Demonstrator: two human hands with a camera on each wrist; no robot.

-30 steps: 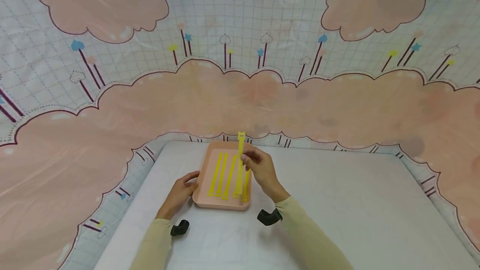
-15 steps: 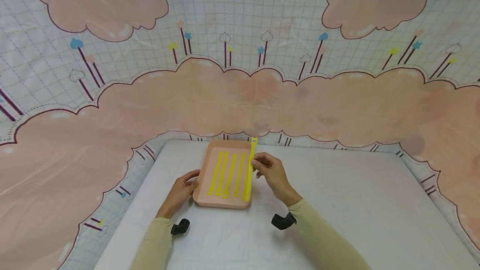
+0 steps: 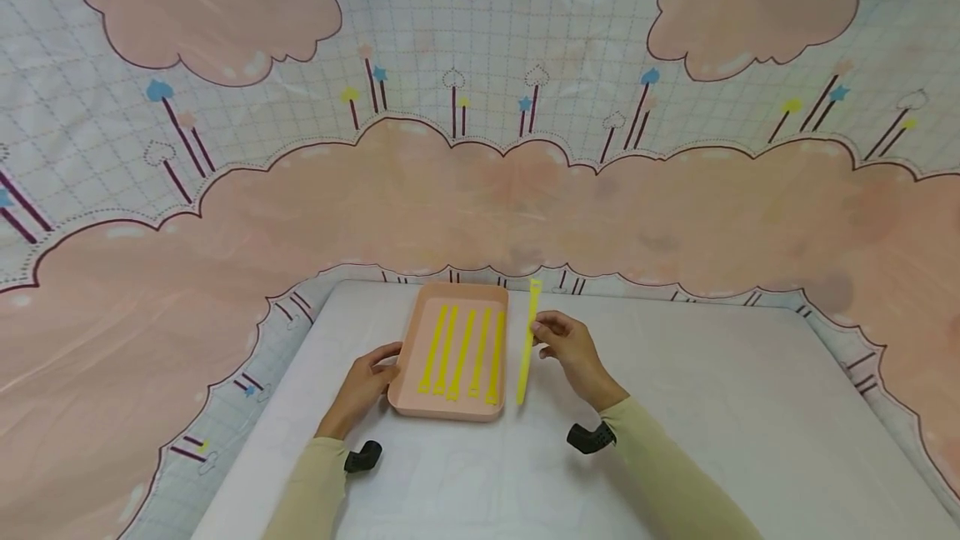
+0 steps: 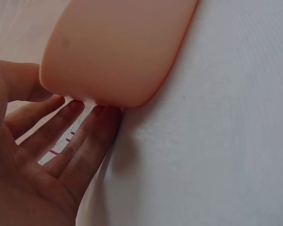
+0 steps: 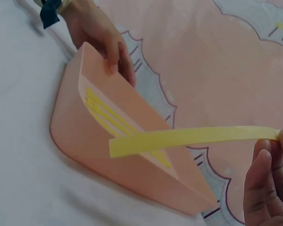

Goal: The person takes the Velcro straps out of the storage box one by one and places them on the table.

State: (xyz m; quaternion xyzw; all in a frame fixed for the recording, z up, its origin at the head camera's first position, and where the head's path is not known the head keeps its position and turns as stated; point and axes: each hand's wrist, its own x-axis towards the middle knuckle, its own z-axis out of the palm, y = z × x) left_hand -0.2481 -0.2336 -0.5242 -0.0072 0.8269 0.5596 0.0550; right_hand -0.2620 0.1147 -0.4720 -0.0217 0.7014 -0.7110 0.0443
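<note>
My right hand [image 3: 573, 352] pinches one end region of a yellow strap-style cable tie [image 3: 527, 365] between thumb and fingers. This tie hangs nearly upright just right of the pink tray [image 3: 450, 412], its slotted head at the top. In the right wrist view the held tie [image 5: 193, 138] stretches out from the fingertips, past the tray's wall. Several more yellow cable ties [image 3: 461, 357] lie side by side in the tray. At the tray's left edge my left hand [image 3: 362, 386] grips the rim, thumb and fingers on either side of it.
A white-covered table [image 3: 712, 407] carries the tray and extends far to the right. Behind it hangs a patterned backdrop [image 3: 637, 215] with clouds. Black wrist devices [image 3: 591, 438] sit at both sleeves.
My right hand has carried the pinched cable tie rightward, from above the tray to beyond its right edge. My left hand and the tray have stayed in place.
</note>
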